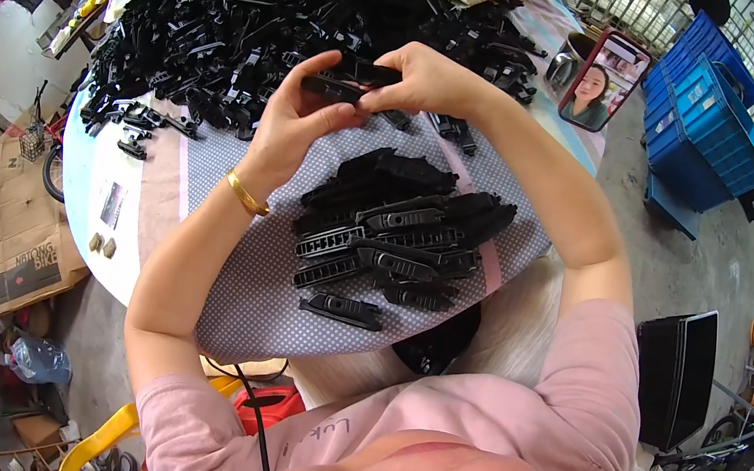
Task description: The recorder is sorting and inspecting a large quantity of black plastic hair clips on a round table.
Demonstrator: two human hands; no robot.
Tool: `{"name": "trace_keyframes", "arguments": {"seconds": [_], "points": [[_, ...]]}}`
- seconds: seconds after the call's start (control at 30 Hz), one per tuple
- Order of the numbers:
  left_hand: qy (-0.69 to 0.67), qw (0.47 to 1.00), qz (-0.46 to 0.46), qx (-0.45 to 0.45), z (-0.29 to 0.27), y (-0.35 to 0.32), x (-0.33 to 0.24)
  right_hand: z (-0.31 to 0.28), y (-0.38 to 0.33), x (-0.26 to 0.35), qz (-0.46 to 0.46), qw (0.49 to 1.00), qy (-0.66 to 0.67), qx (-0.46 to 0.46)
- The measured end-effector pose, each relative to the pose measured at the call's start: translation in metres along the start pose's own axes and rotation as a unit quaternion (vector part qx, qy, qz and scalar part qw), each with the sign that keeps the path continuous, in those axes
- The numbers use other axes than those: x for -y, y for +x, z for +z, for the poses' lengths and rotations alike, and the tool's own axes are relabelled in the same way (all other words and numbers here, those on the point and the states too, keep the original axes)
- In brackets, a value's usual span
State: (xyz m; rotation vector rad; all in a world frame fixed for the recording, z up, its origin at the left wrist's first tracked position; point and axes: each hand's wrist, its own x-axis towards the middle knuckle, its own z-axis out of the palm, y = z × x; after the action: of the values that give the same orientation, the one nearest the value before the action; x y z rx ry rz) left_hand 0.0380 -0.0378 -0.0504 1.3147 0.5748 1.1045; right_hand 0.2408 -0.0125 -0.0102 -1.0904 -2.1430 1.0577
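My left hand [291,121], a gold bangle at its wrist, grips a long black plastic part [330,88] between thumb and fingers. My right hand [422,83] has its fingertips closed on another black plastic piece [369,73], right against the first one. Whether the two are joined cannot be made out. Both hands are raised over the table, at the near edge of a big heap of loose black plastic parts [201,36]. Closer to me, a stack of similar long black parts [408,231] lies on the dotted cloth, with a single one [341,310] in front of it.
The round table [235,312] wears a patterned cloth. A phone [606,81] showing a person stands at its far right beside a metal pot [569,60]. Blue crates [705,121] stand on the floor to the right. Cardboard [29,227] and clutter lie on the left.
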Motion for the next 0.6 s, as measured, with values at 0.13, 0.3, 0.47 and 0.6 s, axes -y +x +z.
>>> {"name": "trace_keyframes", "arguments": {"seconds": [0.13, 0.3, 0.47, 0.6], "points": [[0.024, 0.995, -0.022, -0.089, -0.009, -0.002, -0.007, 0.016, 0.008, -0.004, -0.013, 0.997, 0.046, -0.059], [0.062, 0.995, -0.014, -0.076, -0.005, 0.005, -0.001, 0.002, -0.002, -0.008, 0.101, 0.962, 0.222, -0.119], [0.086, 0.992, -0.043, -0.084, -0.003, 0.000, -0.001, 0.019, -0.010, -0.009, -0.029, 0.980, 0.150, -0.126], [0.072, 0.992, -0.045, -0.094, -0.002, -0.002, 0.002, 0.035, -0.014, 0.000, -0.216, 0.950, -0.096, -0.205]]}}
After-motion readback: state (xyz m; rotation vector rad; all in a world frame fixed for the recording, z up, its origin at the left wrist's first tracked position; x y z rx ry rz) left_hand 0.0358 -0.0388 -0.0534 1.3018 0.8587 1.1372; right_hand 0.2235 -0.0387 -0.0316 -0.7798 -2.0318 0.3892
